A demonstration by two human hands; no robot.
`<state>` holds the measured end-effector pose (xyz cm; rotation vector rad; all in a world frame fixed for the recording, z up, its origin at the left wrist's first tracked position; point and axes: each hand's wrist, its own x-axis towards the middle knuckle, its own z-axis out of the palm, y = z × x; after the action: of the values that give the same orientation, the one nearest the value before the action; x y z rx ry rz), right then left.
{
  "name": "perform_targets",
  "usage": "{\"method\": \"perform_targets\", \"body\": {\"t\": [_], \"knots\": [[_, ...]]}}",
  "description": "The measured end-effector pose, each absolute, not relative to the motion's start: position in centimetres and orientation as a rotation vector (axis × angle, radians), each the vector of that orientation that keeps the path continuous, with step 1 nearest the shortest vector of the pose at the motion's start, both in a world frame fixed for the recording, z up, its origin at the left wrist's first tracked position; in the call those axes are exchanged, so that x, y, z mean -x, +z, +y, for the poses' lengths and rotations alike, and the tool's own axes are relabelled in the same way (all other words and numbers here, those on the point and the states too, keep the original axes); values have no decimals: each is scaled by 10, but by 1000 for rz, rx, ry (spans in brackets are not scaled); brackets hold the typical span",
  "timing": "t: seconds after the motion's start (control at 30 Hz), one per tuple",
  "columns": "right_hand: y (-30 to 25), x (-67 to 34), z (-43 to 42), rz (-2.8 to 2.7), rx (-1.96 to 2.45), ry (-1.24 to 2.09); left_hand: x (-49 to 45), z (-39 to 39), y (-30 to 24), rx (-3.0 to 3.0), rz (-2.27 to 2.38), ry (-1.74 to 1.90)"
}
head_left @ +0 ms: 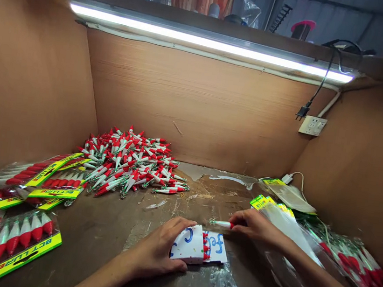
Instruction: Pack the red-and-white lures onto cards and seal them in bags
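Note:
My left hand is wrapped round a small white card box with blue lettering, lying on the work surface. Red lure tips show in a row at the box's right end, above a white card flap. Between the thumb and fingers of my right hand is a red and white fishing lure, held level by its red end. Its pale end points left, just above and behind the flap.
A large pile of red and white lures lies at the back left. Filled lure packets lie along the left side. Empty-looking clear bags and more lures are on the right. A black plug hangs by the socket.

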<state>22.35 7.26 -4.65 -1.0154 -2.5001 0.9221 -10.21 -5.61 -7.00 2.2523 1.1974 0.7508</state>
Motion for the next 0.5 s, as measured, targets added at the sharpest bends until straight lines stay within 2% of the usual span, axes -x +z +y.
{"method": "perform_targets", "body": {"t": [0.37, 0.5], "knots": [[-62, -167, 48, -2741, 774, 95, 98, -54, -71, -2281, 1196, 783], [-68, -148, 44, -2728, 772, -57, 99, -53, -73, -2286, 1202, 786]]}}
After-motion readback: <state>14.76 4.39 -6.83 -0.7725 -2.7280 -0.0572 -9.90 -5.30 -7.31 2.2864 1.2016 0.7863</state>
